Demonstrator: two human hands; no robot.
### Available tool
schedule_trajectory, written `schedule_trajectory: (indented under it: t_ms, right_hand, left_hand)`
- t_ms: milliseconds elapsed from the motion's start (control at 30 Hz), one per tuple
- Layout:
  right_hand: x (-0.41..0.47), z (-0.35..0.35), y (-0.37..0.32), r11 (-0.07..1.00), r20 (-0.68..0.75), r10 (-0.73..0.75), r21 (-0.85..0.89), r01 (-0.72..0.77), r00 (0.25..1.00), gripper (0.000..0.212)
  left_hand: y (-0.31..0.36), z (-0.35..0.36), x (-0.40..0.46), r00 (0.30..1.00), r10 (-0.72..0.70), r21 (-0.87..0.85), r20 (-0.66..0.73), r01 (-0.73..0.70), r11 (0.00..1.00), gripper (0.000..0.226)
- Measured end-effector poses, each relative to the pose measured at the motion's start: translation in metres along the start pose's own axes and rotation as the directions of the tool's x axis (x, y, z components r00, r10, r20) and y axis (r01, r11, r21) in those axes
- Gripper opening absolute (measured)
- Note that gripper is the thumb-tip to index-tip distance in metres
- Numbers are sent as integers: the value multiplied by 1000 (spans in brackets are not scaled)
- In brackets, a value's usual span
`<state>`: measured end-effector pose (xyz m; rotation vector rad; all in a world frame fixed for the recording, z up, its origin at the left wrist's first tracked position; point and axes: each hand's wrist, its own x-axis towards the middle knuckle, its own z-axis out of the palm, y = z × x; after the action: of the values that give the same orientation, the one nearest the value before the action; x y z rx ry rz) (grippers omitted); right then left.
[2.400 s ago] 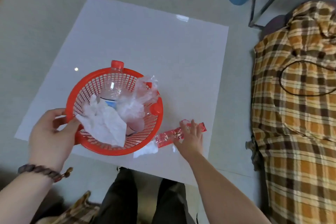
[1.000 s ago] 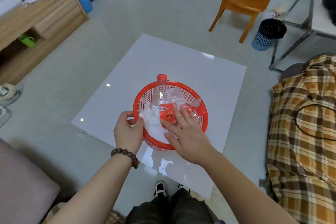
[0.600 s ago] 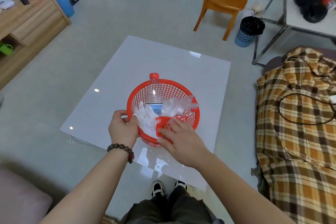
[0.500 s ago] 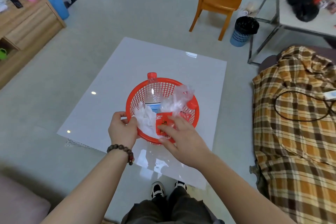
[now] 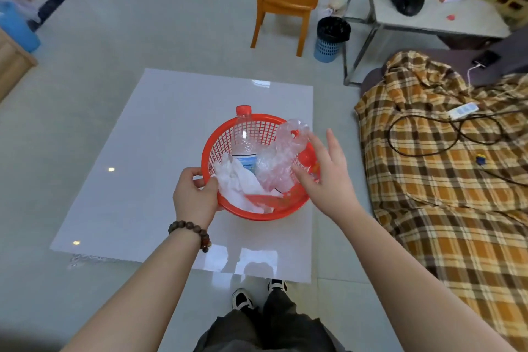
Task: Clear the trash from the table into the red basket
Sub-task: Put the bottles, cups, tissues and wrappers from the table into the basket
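The red basket (image 5: 221, 134) rests on the white glossy table (image 5: 160, 134), near its right front part. Inside it lie a clear plastic bottle (image 5: 243, 137) with a red cap, crumpled white tissue (image 5: 237, 184), a clear plastic bag (image 5: 283, 151) and a red wrapper (image 5: 268, 200) along the near wall. My left hand (image 5: 194, 194) grips the basket's near left rim. Over the basket's right edge hovers my right hand (image 5: 325, 177), fingers spread, holding nothing.
A plaid blanket (image 5: 445, 180) with a black cable covers the seat on the right. Beyond the table stand an orange wooden chair (image 5: 285, 0), a blue waste bin (image 5: 331, 38) and a metal-framed side table (image 5: 428, 14). My shoes (image 5: 257, 294) show below the table's front edge.
My right hand carried the red wrapper from the table into the basket, let it go and has lifted away to the right with fingers spread. The left hand has kept its hold on the rim.
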<state>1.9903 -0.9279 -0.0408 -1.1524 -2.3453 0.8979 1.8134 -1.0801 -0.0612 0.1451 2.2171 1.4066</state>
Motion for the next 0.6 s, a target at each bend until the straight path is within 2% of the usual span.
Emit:
schedule_trajectory:
  t_ms: [167, 300, 433, 600]
  right_hand:
    - [-8, -13, 34, 982, -82, 182, 56, -178, 980, 64]
    - [-27, -27, 53, 975, -154, 210, 102, -196, 965, 59]
    - [-41, -44, 78, 955, -208, 294, 103, -277, 933, 60]
    - [-48, -73, 126, 929, -255, 369, 111, -352, 894, 61]
  left_hand:
    - [5, 33, -8, 994, 10, 19, 110, -12, 1000, 18]
    - [7, 61, -22, 981, 29, 34, 192, -36, 999, 17]
    - [10, 96, -41, 968, 58, 61, 243, -75, 995, 12]
    - [13, 151, -69, 959, 89, 90, 268, -116, 989, 11]
